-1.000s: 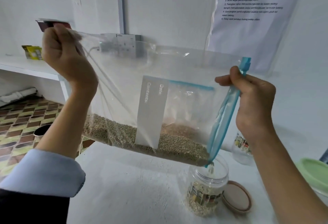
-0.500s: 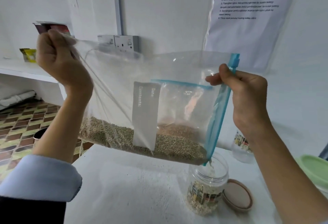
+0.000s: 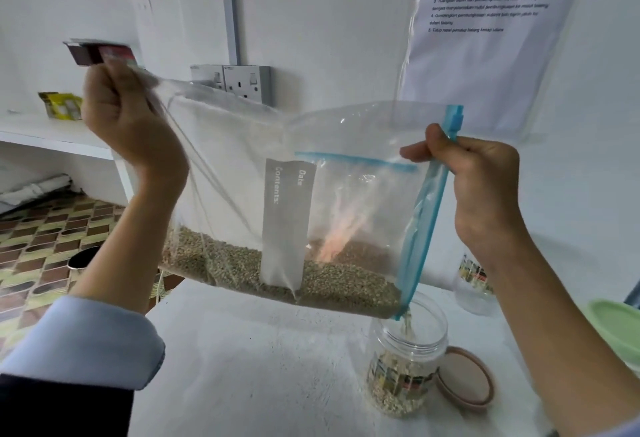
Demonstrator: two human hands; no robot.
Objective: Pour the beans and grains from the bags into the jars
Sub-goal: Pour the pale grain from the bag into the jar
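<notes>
Pouring: grains trickle from zip bag [image 3: 346, 194] into jar [image 3: 405, 367].
Hands: left hand [image 3: 131, 118] and right hand [image 3: 485, 190] pinch bag corners.
Progress: jar partly filled; most grain left.

I count one bag [image 3: 346, 173], two jars [image 3: 405, 364] [image 3: 476, 284], one loose lid [image 3: 465, 379], two hands [image 3: 131, 118] [image 3: 485, 187].

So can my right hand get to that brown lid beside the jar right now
Probably not yet. The right hand grips the bag's blue zip edge, steering grain into the open jar. The brown lid lies uncovered on the table beside the jar, so the path looks free once that hand lets go.
</notes>
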